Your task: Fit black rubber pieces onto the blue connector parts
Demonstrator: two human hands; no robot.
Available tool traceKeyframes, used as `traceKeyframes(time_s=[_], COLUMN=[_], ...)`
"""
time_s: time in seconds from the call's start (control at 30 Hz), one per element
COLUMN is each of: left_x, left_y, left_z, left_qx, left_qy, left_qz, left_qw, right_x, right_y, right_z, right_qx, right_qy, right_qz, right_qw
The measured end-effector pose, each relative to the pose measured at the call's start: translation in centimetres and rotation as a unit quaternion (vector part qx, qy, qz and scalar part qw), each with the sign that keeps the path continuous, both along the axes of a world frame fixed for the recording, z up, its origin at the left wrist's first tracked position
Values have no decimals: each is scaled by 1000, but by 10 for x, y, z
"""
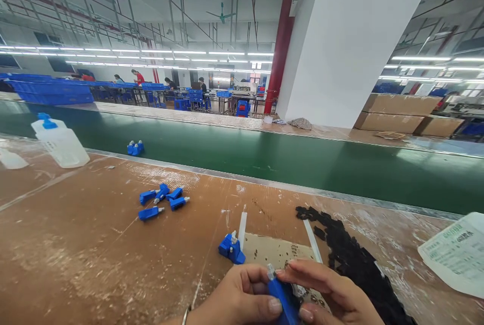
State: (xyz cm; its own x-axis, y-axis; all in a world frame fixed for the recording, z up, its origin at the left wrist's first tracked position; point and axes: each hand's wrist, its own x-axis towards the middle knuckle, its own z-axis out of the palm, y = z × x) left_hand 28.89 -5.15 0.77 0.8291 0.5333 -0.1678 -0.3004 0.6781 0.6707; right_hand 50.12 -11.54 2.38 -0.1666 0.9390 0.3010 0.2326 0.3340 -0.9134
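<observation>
At the bottom centre, a blue plastic piece with a clear tip [282,297] is gripped by my left hand [242,295], its thumb pressed on the near side. The fingers and thumb of my right hand [336,292] close on the same piece from the other side; its lower end is cut off by the frame. Under my hands lies a brown cardboard sheet [272,249]. Just beyond my left hand stands a small cluster of similar blue pieces [231,248]. To the right of my right hand spreads a heap of small black pieces [351,254].
Several blue pieces [162,199] lie farther left on the brown table [94,244]. A green conveyor belt [227,143] crosses behind it, carrying another blue cluster [135,147]. A white pump bottle [60,141] stands left; a printed paper-like sheet [457,252] lies right. People work in the background.
</observation>
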Motion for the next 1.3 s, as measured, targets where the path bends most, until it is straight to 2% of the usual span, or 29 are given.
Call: traceKeyframes(time_s=[0.17, 0.23, 0.33, 0.5, 0.6, 0.7, 0.77, 0.8, 0.83, 0.87, 0.9, 0.93, 0.97, 1.0, 1.03, 1.07, 1.1, 1.23, 1.27, 1.3], left_x=[0, 0, -2, -8, -9, -10, -14, -17, -20, -25, -30, -36, -41, -46, -51, -55, -58, -59, -58, -57], left_y=[1, 2, 2, 1, 1, 2, 8, 13, 20, 28, 38, 48, 58, 68, 77, 83, 88, 89, 87, 84], left_z=[-3, -2, 5, 26, 37, 48, 56, 59, 62, 65, 67, 67, 67, 66, 64, 62, 61, 62, 65, 67], left_qx=[-1, -1, -2, -5, -1, 58, 151, 222, 311, 409, 503, 574, 613, 625, 622, 616, 611, 633, 645, 657], left_qy=[-2, -8, -7, -18, -17, 11, 59, 108, 181, 275, 386, 491, 577, 638, 674, 696, 704, 686, 669, 643], left_qz=[3, 2, 0, 2, 5, 10, 34, 61, 101, 146, 182, 203, 200, 183, 168, 154, 149, 146, 141, 133], left_qw=[1000, 1000, 1000, 1000, 1000, 998, 986, 967, 927, 858, 752, 623, 501, 411, 361, 336, 329, 328, 341, 372], right_x=[-12, -13, -12, -24, -34, -29, -13, -2, 12, 26, 40, 53, 64, 74, 81, 86, 90, 95, 95, 95], right_y=[12, 17, 18, 7, 9, 20, 28, 31, 34, 37, 40, 44, 47, 51, 55, 58, 61, 66, 67, 67], right_z=[27, 31, 22, -3, -6, 0, 6, 9, 10, 10, 8, 4, 0, -6, -12, -18, -23, -32, -32, -32], right_qx=[160, 211, 293, 348, 382, 427, 411, 381, 308, 265, 222, 200, 185, 173, 163, 156, 151, 144, 145, 147], right_qy=[-27, -67, -152, -265, -290, -298, -312, -324, -357, -397, -443, -462, -474, -487, -497, -507, -517, -552, -561, -568], right_qz=[30, 50, 53, -42, -69, -66, -78, -110, -177, -238, -281, -294, -302, -304, -303, -301, -298, -276, -267, -258], right_qw=[986, 974, 943, 898, 874, 851, 853, 859, 864, 846, 822, 812, 806, 800, 796, 792, 788, 773, 770, 767])
